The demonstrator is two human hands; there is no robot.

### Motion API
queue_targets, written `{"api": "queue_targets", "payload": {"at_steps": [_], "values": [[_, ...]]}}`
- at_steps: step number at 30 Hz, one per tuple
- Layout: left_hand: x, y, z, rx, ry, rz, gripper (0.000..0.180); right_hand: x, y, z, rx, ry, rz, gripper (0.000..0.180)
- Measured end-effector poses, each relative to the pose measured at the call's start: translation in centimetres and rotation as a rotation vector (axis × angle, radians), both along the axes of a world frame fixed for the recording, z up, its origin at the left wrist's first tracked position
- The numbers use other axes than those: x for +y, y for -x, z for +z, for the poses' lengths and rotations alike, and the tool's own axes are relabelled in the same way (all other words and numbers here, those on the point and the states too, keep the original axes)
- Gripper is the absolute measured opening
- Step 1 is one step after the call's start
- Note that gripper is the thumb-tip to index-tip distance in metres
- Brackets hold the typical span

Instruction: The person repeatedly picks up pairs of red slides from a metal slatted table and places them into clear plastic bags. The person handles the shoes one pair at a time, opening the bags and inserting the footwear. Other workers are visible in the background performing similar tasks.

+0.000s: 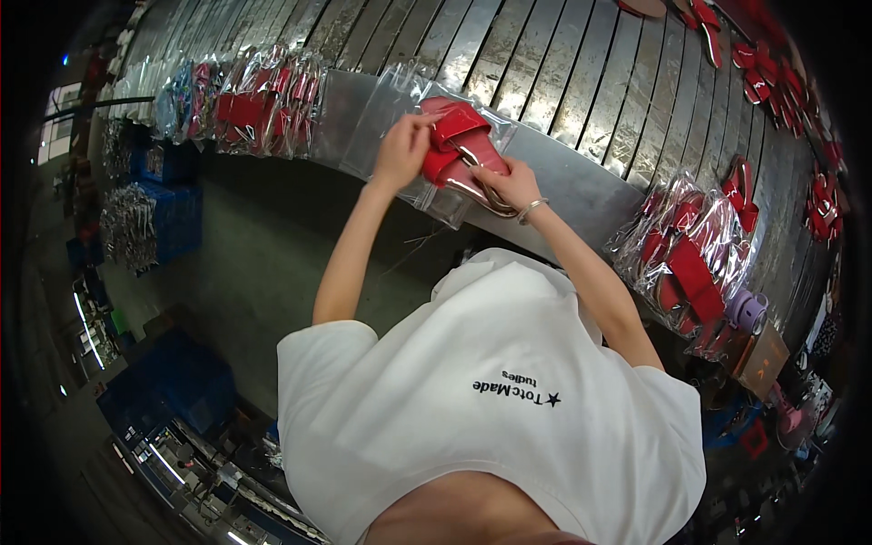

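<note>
A pair of red sandals (461, 123) with wide straps lies on the metal ledge in front of me, one overlapping the other. My right hand (513, 186) grips them at the heel end, thumb on top. At their left side is my left hand (401, 153), its fingers curled together against the edge of a strap. Whatever these fingers pinch is too small to make out. A clear plastic bag (445, 207) lies under and around the sandals, and its folds show beyond them too.
Beyond the ledge (581, 173) runs a slatted metal conveyor (545, 68). Bagged red sandals stand in a row (263, 104) at the left, and more bagged sandals (695, 263) are heaped at the right. Loose red sandals (772, 82) lie far right. Blue crates (173, 213) stand at left.
</note>
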State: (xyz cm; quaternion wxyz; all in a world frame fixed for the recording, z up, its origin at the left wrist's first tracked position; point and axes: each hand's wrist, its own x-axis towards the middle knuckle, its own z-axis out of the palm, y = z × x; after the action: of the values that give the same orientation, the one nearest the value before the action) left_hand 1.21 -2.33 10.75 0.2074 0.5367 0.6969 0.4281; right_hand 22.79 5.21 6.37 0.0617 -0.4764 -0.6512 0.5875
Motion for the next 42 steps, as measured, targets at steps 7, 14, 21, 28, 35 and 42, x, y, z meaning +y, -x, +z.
{"api": "queue_targets", "payload": {"at_steps": [7, 14, 21, 28, 35, 42], "values": [[3.0, -4.8, 7.1, 0.398, -0.336, -0.235, 0.021, 3.2, -1.4, 7.3, 0.252, -0.123, -0.061, 0.052], [9.1, -7.3, 8.8, 0.019, -0.337, -0.277, 0.020, 4.3, -6.1, 8.3, 0.398, 0.007, -0.344, 0.045], [11.8, -14.0, 8.9, -0.114, -0.324, -0.349, 0.013, 4.3, -11.5, 6.0, 0.173, -0.176, -0.342, 0.046], [4.2, -21.2, 8.4, 0.395, -0.754, -1.047, 0.035, 3.6, -14.5, 6.6, 0.451, -0.144, -0.840, 0.030], [8.6, -21.6, 5.2, -0.762, 0.037, -0.495, 0.024, 5.8, -16.2, 12.7, 0.451, -0.030, -0.784, 0.024], [7.5, -17.5, 4.0, 0.263, 0.368, -0.917, 0.044, 8.2, -15.0, 9.3, 0.969, 0.723, -0.679, 0.040]]}}
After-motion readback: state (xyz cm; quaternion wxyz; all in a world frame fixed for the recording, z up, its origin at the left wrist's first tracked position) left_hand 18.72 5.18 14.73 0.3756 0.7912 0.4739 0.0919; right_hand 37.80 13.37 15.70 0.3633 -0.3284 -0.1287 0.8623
